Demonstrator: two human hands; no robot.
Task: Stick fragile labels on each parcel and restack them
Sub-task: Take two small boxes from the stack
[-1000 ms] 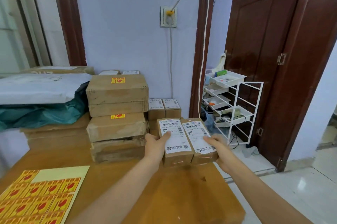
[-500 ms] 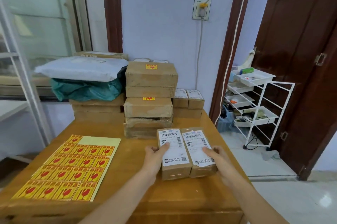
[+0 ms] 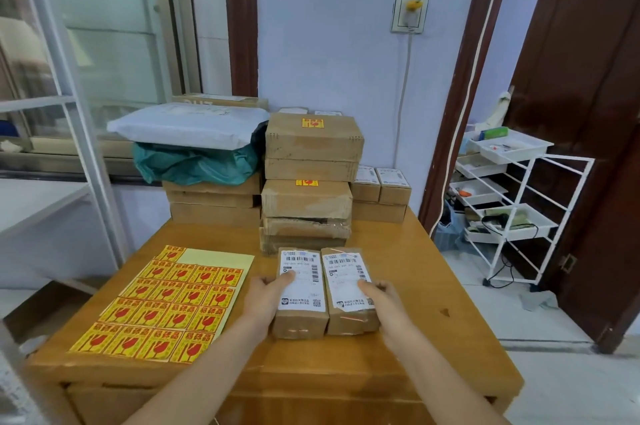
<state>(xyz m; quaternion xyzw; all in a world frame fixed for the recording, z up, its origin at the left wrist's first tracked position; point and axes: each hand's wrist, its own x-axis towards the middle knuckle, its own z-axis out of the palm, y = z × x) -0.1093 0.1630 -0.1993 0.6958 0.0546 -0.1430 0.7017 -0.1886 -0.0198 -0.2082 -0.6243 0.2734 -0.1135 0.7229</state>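
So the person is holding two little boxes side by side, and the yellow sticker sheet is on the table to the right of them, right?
Not quite. The hands do hold two boxes side by side, but the sticker sheet lies on the table to their left, not their right. The head view shows it.

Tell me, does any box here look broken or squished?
Yes. The bottom box of the middle stack looks crushed, its front edge torn and ragged under the boxes above. The two small parcels between the left hand and right hand look whole.
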